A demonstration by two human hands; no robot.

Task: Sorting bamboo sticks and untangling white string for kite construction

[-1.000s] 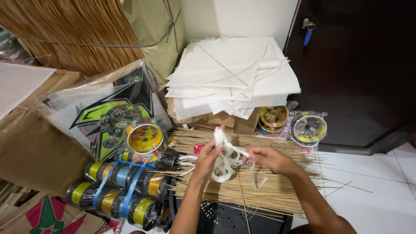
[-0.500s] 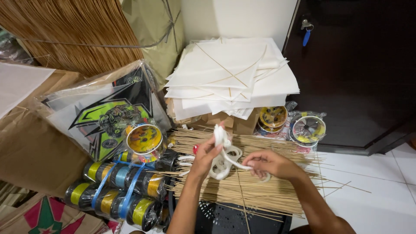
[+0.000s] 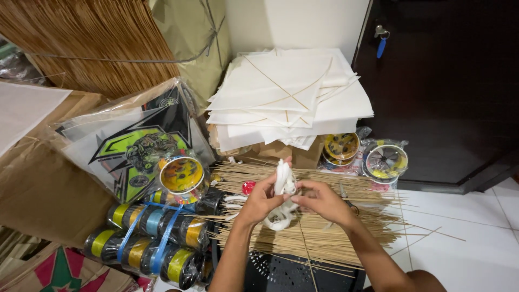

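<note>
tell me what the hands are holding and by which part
Both hands hold a bunch of white plastic strips. The left hand pinches its upper part, the right hand grips its side at the middle; the looped lower end hangs free.

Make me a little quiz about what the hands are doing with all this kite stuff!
1. True or false: both hands hold the white strip bundle.
2. What lies under the hands? A) thin sticks B) a pillow
3. What colour strap ties the spools?

Key:
1. True; left hand and right hand both grip it.
2. A, the thin sticks.
3. Blue, the strap.
</note>
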